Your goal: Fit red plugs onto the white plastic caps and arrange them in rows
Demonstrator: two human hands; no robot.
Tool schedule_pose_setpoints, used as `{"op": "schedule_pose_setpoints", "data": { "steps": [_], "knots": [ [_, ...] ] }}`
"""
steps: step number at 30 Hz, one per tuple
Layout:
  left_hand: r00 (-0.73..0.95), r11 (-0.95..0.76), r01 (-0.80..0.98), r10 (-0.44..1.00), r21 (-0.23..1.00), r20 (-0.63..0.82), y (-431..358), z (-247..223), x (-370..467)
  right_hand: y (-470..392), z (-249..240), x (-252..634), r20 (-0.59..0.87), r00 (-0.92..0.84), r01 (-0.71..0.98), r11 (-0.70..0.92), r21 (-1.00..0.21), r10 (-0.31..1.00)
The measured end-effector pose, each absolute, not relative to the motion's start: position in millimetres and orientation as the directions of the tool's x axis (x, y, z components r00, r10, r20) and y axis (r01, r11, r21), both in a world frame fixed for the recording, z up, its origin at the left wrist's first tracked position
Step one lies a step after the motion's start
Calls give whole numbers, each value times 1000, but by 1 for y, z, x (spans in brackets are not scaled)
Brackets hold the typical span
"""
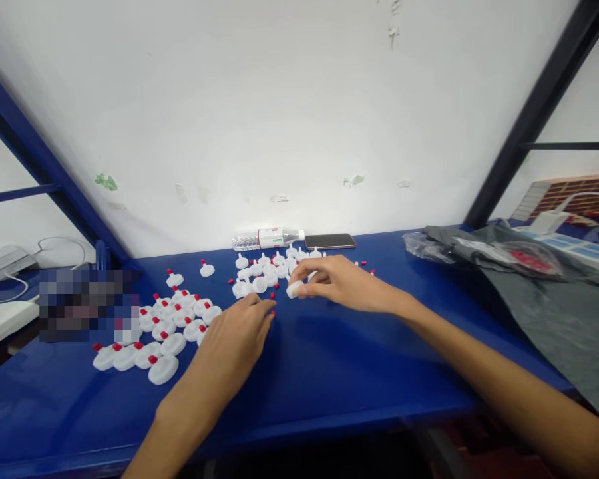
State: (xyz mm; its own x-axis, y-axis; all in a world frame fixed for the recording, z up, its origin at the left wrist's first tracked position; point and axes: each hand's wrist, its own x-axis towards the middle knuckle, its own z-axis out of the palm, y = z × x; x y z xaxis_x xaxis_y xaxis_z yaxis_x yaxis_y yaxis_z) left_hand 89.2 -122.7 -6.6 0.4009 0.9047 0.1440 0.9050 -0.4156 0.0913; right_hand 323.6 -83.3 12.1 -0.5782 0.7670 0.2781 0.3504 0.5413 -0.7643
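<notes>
My right hand (329,283) pinches a white plastic spout cap (294,289) just above the blue table, its round base showing between thumb and fingers. Palm down, my left hand (247,326) reaches in from the lower left, and its thumb and forefinger close at a small red tip (273,313). More loose red tips (276,286) lie just beyond those fingers. Behind both hands is a pile of white spout caps without red tips (269,269). To the left several white caps with red tips on their spouts (164,329) lie grouped, partly hidden by my left forearm.
A clear plastic bottle (269,238) lies along the wall beside a dark phone (330,241). Grey plastic bags (519,299) cover the right side, near a power strip (574,246). Blue metal posts (50,153) stand at the left; another white power strip (4,322) is there.
</notes>
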Motion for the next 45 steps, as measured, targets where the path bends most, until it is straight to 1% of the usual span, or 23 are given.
{"op": "schedule_pose_setpoints", "data": {
  "steps": [3, 7, 12, 14, 17, 19, 21, 23, 25, 29, 33, 36, 38, 40, 43, 45],
  "knots": [
    [422, -427, 903, 902, 41, 90, -121, -14, 93, -83, 10, 321, 280, -571, 347, 537, -769, 771],
    [410, -412, 911, 910, 19, 68, -117, -14, 92, -85, 9, 320, 276, -578, 350, 539, -766, 768],
    [405, -409, 911, 911, 53, 70, -118, -9, 92, -84, 5, 320, 269, -601, 335, 543, -770, 753],
    [393, -401, 912, 915, 83, 93, -119, -7, 93, -83, 4, 320, 277, -598, 339, 550, -763, 752],
    [354, -391, 900, 914, 192, 201, -119, -5, 94, -83, 3, 320, 281, -596, 342, 555, -758, 752],
    [333, -431, 851, 885, 300, 326, -118, -4, 93, -83, 2, 319, 271, -599, 337, 544, -768, 753],
    [310, -502, 779, 829, 376, 465, -118, -4, 92, -84, 3, 319, 259, -606, 324, 531, -783, 752],
    [278, -561, 721, 772, 407, 571, -117, -4, 92, -85, 3, 318, 262, -614, 302, 528, -794, 745],
    [279, -602, 678, 741, 422, 611, -118, -4, 92, -86, 4, 317, 274, -611, 287, 530, -798, 743],
    [312, -644, 627, 724, 439, 615, -119, -3, 94, -87, 6, 317, 287, -600, 247, 515, -821, 746],
    [284, -642, 622, 719, 449, 634, -118, -2, 94, -86, 7, 316, 301, -587, 190, 489, -851, 752],
    [271, -629, 604, 739, 489, 616, -118, -2, 94, -87, 7, 315, 322, -559, 163, 482, -861, 764],
    [248, -597, 581, 777, 553, 578, -119, 0, 93, -87, 7, 314, 317, -555, 134, 459, -878, 769],
    [203, -536, 542, 831, 647, 517, -121, 5, 93, -88, 7, 312, 297, -561, 78, 406, -911, 773],
    [95, -428, 446, 896, 786, 433, -127, 15, 94, -89, 4, 308, 288, -570, -72, 303, -950, 769],
    [49, -393, 385, 912, 835, 407, -131, 20, 96, -89, 0, 304, 313, -561, -175, 259, -950, 767]
  ]
}}
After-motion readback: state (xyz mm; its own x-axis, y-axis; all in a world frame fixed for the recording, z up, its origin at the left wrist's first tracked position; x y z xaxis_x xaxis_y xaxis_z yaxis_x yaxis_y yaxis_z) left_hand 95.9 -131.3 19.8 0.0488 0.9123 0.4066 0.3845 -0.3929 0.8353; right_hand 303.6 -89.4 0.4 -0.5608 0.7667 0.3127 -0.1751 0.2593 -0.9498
